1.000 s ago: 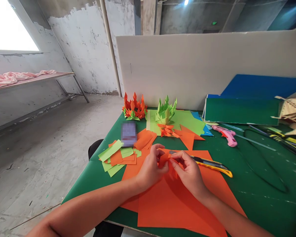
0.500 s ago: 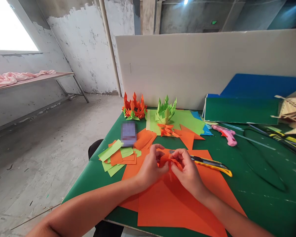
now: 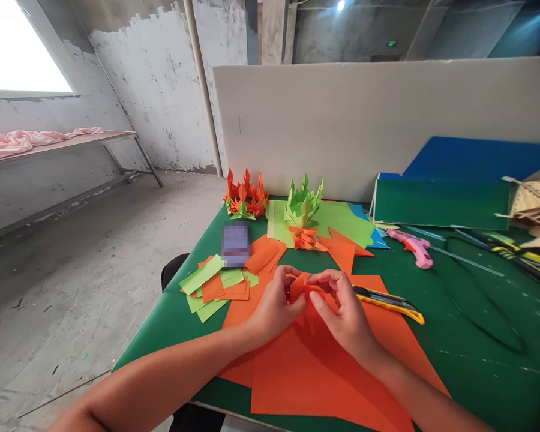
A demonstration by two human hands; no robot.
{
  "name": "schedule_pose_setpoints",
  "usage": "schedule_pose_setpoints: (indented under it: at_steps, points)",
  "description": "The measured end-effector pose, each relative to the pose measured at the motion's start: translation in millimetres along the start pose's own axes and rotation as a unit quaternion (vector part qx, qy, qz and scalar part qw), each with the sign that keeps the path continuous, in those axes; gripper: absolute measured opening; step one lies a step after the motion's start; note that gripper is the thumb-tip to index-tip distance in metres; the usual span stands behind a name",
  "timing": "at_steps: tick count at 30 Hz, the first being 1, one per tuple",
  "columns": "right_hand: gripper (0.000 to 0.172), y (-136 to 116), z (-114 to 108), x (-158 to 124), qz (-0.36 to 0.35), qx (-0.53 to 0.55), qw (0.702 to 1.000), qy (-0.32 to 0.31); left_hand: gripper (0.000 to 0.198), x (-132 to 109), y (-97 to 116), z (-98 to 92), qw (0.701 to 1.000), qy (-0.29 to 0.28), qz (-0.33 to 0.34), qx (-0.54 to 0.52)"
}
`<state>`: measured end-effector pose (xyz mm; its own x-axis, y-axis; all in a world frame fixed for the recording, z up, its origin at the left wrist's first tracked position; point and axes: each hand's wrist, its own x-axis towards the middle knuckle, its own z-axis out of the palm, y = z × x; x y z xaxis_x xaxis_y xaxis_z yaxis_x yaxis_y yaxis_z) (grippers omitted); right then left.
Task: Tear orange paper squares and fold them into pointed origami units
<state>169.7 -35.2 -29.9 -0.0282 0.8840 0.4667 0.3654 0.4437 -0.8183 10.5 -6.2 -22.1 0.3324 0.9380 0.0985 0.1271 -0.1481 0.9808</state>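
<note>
Folded paper [image 3: 302,287] between left hand [image 3: 274,309] and right hand [image 3: 344,315], over sheets [image 3: 315,372] at worktop's [image 3: 477,360] near edge. Knife [image 3: 389,300] just right; glue gun [image 3: 414,246] behind it.

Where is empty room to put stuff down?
Bare green table lies right of the orange sheets, below the yellow knife, and at the near-left corner beside the paper scraps. Crowded: where left hand and right hand pinch the orange fold.

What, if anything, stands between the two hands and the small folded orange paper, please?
Nothing visible: the left hand and right hand both grip the folded orange paper. The utility knife lies aside, to the right.
</note>
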Motion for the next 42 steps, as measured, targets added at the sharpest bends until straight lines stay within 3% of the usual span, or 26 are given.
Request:
schedule_pose_setpoints:
  at_steps: [6,14,18,21,29,42]
  points:
    - [0.023,-4,-13,2,-0.132,-0.195,0.972,-0.009,0.036,6,2,-6.7,0.991,0.072,-0.050,-0.104]
    - [0.022,-1,-16,9,-0.175,-0.272,0.945,0.046,0.048,7,4,-7.9,0.980,0.095,-0.086,-0.151]
    - [0.010,-5,-17,10,-0.203,-0.286,0.935,0.061,0.054,7,7,-7.5,0.974,0.087,-0.105,-0.183]
    - [0.012,-8,-19,10,-0.215,-0.285,0.931,0.072,0.056,7,9,-7.6,0.968,0.070,-0.123,-0.206]
    - [0.018,-6,-22,9,-0.237,-0.300,0.922,0.067,0.043,7,9,-8.0,0.947,-0.041,-0.162,-0.275]
    - [0.022,1,-28,11,-0.276,-0.348,0.896,0.013,0.048,11,11,-16.8,0.947,-0.026,-0.179,-0.265]
